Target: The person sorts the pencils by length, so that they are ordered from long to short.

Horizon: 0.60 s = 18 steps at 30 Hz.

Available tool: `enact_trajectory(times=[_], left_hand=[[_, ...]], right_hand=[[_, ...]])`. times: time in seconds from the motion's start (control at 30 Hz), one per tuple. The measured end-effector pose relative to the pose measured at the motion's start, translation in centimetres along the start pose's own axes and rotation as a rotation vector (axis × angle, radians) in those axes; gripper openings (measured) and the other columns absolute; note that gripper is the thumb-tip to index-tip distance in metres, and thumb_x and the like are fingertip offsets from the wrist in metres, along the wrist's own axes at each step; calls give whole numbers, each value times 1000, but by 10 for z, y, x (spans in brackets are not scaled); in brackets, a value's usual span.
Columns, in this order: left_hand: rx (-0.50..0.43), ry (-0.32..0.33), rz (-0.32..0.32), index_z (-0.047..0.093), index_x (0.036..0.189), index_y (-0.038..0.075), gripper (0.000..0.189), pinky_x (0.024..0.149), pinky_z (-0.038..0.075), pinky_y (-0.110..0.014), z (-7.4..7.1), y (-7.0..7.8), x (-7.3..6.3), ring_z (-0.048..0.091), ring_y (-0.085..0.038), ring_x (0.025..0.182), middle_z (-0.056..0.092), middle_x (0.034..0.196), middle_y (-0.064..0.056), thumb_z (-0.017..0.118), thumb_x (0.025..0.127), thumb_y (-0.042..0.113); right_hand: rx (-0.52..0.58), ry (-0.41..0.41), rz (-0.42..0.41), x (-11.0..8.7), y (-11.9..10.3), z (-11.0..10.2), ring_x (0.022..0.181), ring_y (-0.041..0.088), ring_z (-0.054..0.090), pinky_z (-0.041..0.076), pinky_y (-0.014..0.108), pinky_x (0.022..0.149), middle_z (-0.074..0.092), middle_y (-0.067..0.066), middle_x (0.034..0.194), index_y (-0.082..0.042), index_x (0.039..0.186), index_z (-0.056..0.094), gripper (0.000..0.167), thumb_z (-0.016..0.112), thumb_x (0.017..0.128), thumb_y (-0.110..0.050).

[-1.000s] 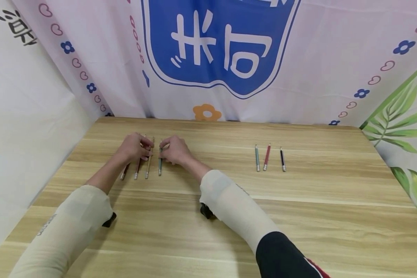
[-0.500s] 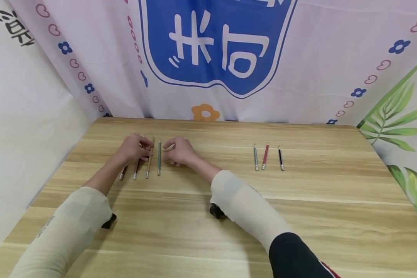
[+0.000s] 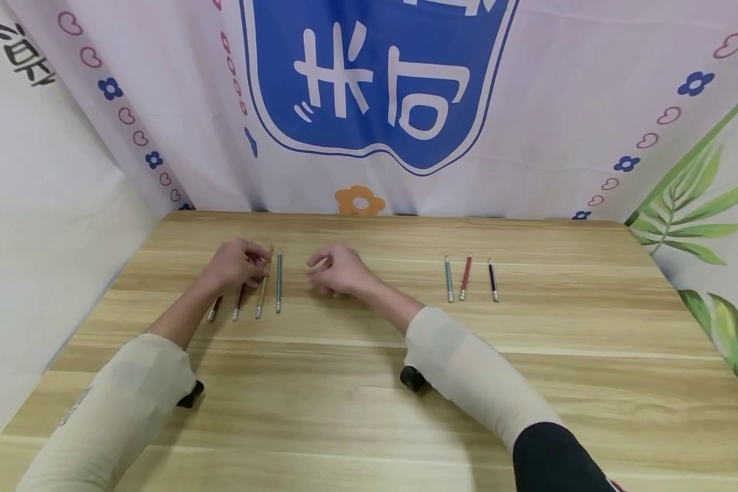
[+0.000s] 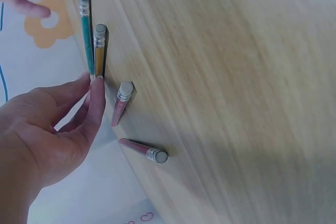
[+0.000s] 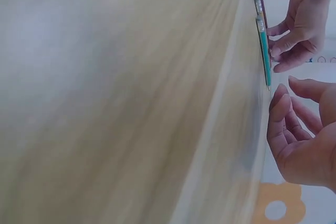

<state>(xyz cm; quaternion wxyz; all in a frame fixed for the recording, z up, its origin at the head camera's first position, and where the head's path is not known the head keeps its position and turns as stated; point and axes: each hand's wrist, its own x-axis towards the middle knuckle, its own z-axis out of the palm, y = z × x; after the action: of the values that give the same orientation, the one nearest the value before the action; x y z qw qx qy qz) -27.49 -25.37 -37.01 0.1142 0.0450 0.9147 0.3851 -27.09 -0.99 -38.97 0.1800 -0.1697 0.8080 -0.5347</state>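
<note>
From where I stand, the left hand (image 3: 234, 265) has its bent fingertips at the yellow pencil (image 3: 261, 301), which lies on the wooden table (image 3: 320, 424) with its eraser end nearest the person. Whether finger and thumb pinch it or merely touch it, I can't tell, even from the left wrist view, where the fingers cover its point. The teal pencil (image 3: 279, 283) lies just right of it; its whole length shows from the head, but in the left wrist view its tip goes behind the fingers as well.

Left of the yellow one, the red pencil (image 3: 238, 304) and the maroon pencil (image 3: 214, 309) have their upper parts mostly lost behind the hand, leaving the eraser ends clear. The right wrist view bunches the farther pencils at the top, too overlapped to sort.

The right hand (image 3: 341, 268) is apart from the teal pencil, to its right, fingers loosely bent, thumb and forefinger parted, holding nothing. In the left wrist view only some of its fingers show, cut off in the corner.

Well to the right lie a blue-green pencil (image 3: 448, 280), a bright red pencil (image 3: 465, 277) and a dark pencil (image 3: 493, 281). Behind, the banner (image 3: 541, 123) has its lettering cropped at the top
</note>
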Motion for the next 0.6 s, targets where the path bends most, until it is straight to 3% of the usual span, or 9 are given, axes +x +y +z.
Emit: enact_trajectory(times=[0.13,0.27,0.4,0.6], left_hand=[[-3,13,16,59,126,-20,33,70,67,-33,-1,1,-1,70,-24,76,63,98,-23,63,96,-8],[9,40,61,62,124,-19,33,62,63,-28,0,4,-1,67,-19,73,65,97,-23,60,94,-6],[37,59,114,65,122,-16,31,56,57,-25,2,11,-1,63,-19,70,66,96,-21,60,96,-1],[55,57,151,67,121,-14,29,59,58,-25,10,27,-1,64,-23,77,66,98,-20,62,98,3]], right_hand=[[-7,-7,-3,-11,3,-9,63,18,65,50,21,45,69,9,85,2,127,68,33,72,94,-2],[6,4,10,-21,6,-21,67,20,67,51,22,46,65,6,85,1,128,68,35,74,93,-4],[9,31,25,-31,10,-35,66,19,67,51,22,47,62,5,85,1,127,68,36,76,92,-5],[-21,59,43,-46,17,-51,66,19,67,53,22,48,63,5,86,1,126,68,34,75,93,-4]])
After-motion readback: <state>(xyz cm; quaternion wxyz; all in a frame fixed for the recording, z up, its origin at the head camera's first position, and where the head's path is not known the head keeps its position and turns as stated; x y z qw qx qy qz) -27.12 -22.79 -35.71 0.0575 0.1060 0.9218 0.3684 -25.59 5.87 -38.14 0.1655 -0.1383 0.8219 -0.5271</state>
